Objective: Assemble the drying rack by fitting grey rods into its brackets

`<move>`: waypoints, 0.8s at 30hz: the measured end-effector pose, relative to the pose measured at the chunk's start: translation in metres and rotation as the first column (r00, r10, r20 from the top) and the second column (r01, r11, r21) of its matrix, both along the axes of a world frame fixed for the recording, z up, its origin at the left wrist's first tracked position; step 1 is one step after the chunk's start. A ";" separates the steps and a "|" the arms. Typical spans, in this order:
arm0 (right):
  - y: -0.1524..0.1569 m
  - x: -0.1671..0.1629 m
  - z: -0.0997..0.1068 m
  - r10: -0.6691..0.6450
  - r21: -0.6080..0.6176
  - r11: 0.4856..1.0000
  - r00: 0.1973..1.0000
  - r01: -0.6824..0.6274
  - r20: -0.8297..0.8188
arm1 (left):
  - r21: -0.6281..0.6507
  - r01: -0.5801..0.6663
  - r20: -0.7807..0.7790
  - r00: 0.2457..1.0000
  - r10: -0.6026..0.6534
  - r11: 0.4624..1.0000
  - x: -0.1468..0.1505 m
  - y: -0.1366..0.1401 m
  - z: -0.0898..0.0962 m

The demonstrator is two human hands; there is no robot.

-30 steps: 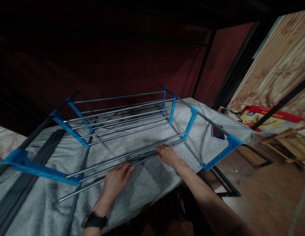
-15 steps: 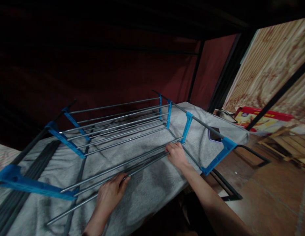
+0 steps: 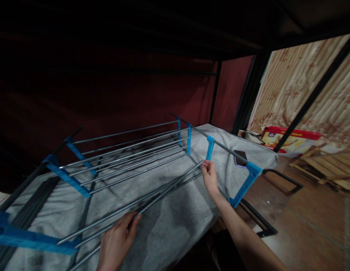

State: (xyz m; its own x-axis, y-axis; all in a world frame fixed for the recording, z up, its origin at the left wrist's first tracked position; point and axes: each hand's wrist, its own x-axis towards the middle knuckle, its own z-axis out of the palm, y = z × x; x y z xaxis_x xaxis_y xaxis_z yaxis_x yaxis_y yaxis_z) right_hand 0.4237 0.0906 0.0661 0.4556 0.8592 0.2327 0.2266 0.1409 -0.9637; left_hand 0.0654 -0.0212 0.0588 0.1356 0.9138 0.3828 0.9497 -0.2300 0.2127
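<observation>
A loose grey metal rod (image 3: 160,196) runs slantwise between my hands, crossing above other rods. My left hand (image 3: 118,239) is closed around it toward its near left end. My right hand (image 3: 209,175) pinches its far end, just below a blue plastic bracket (image 3: 210,145) on the rack's right side. The rack lies on grey cloth, with several rods (image 3: 141,145) fixed between its blue brackets at the back. Two more rods (image 3: 115,213) stretch beside the loose one from the front left bracket (image 3: 33,239). The fingers of my right hand partly hide the rod's tip.
A phone (image 3: 240,158) rests on the grey cloth (image 3: 163,237) at right. Several dark tubes (image 3: 30,207) lie at left. Black bent tube legs (image 3: 288,184) stick out over the floor. Beyond stand a red and yellow box (image 3: 293,139) and a wooden slatted piece (image 3: 327,165).
My right hand has raised the rod's far end and moved slightly right, toward the blue bracket. My left hand has shifted a little left and down. The view has turned slightly.
</observation>
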 end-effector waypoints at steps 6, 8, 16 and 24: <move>-0.003 -0.015 0.012 0.291 0.057 0.948 0.782 -0.312 -0.551 | 0.068 0.014 -0.005 1.000 -0.014 0.998 0.002 0.002 -0.003; -0.006 -0.017 0.016 0.335 0.109 0.929 0.681 -0.353 -0.652 | 0.057 0.020 0.009 1.000 -0.020 0.998 0.003 0.004 -0.004; -0.003 -0.012 0.013 0.264 0.121 0.955 0.585 -0.272 -0.767 | -0.067 -0.057 0.069 0.996 0.062 0.996 0.002 0.006 -0.006; 0.003 -0.002 0.005 0.092 -0.017 0.977 0.494 -0.212 -0.864 | -0.121 -0.084 0.136 0.986 0.100 0.989 0.000 0.005 -0.003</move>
